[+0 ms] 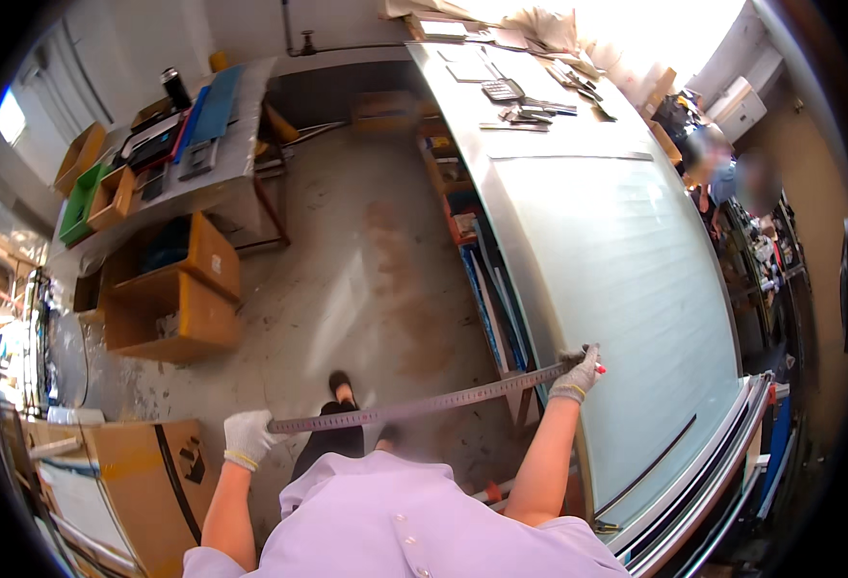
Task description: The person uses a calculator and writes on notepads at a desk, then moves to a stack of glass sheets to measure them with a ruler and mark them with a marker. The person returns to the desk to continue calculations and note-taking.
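Note:
A long steel ruler (429,403) stretches across in front of my body, over the floor and up to the edge of the glass-topped table (636,289). My gloved left hand (250,438) is closed round its left end. My gloved right hand (579,376) is closed at the ruler's other end, above the near-left edge of the table. A small red tip (602,369) shows at the fingers of that hand; what it belongs to I cannot make out. Along the glass near my right side lies a thin dark strip (647,467).
On the table's far end are a calculator (503,91), papers and tools. Light metal profiles (703,482) line its right near edge. To the left stand cardboard boxes (169,313) and a side table (236,144) with folders and bins. A large carton (144,482) is by my left arm.

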Demonstrator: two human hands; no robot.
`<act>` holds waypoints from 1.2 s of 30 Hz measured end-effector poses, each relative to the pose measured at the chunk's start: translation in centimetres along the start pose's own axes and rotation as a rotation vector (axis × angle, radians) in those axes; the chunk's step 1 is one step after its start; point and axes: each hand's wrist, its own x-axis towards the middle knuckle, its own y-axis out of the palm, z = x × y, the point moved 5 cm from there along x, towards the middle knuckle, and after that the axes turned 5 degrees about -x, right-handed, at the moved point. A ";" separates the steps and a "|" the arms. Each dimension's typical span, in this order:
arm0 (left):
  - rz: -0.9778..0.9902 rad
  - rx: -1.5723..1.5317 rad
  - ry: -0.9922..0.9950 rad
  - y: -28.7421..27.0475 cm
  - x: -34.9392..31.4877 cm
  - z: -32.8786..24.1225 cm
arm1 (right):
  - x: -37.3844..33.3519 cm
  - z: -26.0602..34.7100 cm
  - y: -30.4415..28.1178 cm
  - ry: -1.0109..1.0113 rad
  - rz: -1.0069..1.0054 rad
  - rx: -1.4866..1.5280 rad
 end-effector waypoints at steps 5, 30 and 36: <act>-0.158 -0.254 -0.010 2.8 11.9 -1.6 | 7.9 -7.8 5.3 -0.226 -0.326 -0.264; 0.390 -0.397 0.442 1.3 76.0 -20.1 | 7.9 -10.7 19.4 -0.249 -0.805 -1.600; 1.026 -1.070 0.213 -0.4 84.5 -24.6 | 8.8 -12.1 17.1 -0.067 -0.932 -1.749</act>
